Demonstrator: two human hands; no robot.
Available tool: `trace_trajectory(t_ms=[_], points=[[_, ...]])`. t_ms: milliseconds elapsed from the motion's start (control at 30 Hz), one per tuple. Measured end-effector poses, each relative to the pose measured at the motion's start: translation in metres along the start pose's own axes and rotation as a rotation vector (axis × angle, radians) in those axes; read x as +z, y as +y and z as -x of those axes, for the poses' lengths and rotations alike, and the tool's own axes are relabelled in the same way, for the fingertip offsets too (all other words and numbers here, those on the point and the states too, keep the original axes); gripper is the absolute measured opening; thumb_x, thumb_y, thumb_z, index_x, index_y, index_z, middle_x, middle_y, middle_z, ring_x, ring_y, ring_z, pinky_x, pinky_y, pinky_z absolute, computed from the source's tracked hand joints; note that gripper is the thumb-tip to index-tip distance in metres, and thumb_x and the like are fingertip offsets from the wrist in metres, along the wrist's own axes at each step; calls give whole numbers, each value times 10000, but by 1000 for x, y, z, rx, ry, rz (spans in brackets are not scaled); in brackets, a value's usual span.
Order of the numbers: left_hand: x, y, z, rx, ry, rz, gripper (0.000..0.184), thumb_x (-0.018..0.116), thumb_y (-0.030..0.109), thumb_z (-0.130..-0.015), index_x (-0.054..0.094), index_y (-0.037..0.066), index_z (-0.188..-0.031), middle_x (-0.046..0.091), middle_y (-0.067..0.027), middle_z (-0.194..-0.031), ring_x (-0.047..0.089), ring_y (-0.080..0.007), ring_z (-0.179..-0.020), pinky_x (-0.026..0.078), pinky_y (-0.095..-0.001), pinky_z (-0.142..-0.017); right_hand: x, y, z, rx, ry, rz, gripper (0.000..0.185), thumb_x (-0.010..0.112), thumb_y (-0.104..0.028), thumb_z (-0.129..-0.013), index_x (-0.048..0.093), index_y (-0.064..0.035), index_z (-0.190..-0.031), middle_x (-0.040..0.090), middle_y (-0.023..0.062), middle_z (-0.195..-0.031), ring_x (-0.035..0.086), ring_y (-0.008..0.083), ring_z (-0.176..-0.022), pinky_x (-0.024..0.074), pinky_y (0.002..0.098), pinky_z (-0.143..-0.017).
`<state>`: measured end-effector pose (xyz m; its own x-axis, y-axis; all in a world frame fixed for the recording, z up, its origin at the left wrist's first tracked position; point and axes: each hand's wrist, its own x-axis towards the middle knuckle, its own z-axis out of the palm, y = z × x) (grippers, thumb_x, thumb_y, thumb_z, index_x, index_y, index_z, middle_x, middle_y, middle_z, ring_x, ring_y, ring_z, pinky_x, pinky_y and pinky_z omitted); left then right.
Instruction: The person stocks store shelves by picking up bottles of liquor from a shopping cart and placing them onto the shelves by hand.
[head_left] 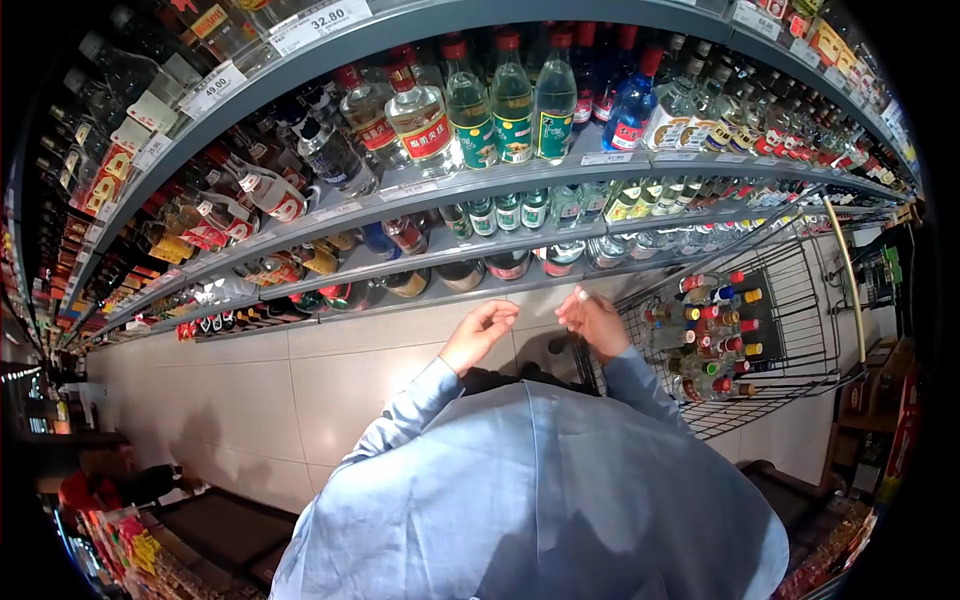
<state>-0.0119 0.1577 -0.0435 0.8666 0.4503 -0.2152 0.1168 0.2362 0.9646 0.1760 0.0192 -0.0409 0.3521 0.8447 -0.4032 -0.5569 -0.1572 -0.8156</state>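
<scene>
My left hand (481, 336) is held out over the floor in front of the shelves, fingers loosely bent and nothing in it. To its right, my right hand (594, 322) is also empty, its fingers apart and a small white patch on one fingertip. A gap separates the two hands. Close beside my right hand stands a wire shopping cart (800, 362) holding several bottles (712, 330) with red, yellow, green and blue caps. Ahead of both hands, the lower shelf carries green-labelled clear bottles (514, 112) and red-labelled clear bottles (421, 125).
A long curved-looking shelf edge (450, 186) with price tags runs across the view, with more bottles above and below it. Pale floor tiles (235, 380) lie to the left. Dark display stands with goods (140, 545) are behind at the lower left.
</scene>
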Motion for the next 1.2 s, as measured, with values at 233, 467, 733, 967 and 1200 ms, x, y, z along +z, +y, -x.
trace_trajectory(t_ms=[233, 467, 733, 967, 1200], points=[[28, 35, -3, 9, -249, -68, 236, 524, 115, -878, 519, 25, -1097, 550, -8, -1038, 498, -75, -981, 397, -220, -864, -35, 26, 57, -110, 269, -130, 329, 479, -340, -900, 523, -78, -706, 590, 43, -708, 529, 107, -631, 389, 221, -550], [-9, 26, 57, 59, -154, -60, 220, 523, 109, -878, 529, 23, -1081, 558, -17, -1043, 508, -84, -986, 400, -224, -866, -19, 58, 87, -48, 277, -199, 316, 439, -313, -919, 501, -88, -707, 574, 56, -719, 535, 130, -635, 403, 243, -535], [-51, 2, 126, 32, 83, 80, 181, 520, 112, -881, 547, 22, -1036, 577, -14, -968, 522, -89, -934, 410, -224, -851, 60, 53, 77, -17, 54, 43, 340, 379, -327, -941, 515, -61, -779, 581, 55, -775, 532, 112, -665, 406, 226, -592], [-44, -15, 160, 9, 88, 136, 178, 510, 99, -882, 546, 16, -1036, 579, -25, -957, 523, -96, -938, 407, -230, -853, 82, 67, 107, -10, 58, 151, 349, 380, -334, -941, 535, -52, -806, 587, 60, -787, 539, 112, -668, 413, 214, -595], [-43, -20, 179, 34, 61, 81, 197, 494, 103, -892, 542, 9, -1059, 583, -42, -980, 529, -113, -934, 415, -252, -862, 81, 70, 141, -50, 209, 69, 350, 376, -332, -942, 543, -72, -778, 598, 53, -766, 545, 115, -656, 426, 229, -616]])
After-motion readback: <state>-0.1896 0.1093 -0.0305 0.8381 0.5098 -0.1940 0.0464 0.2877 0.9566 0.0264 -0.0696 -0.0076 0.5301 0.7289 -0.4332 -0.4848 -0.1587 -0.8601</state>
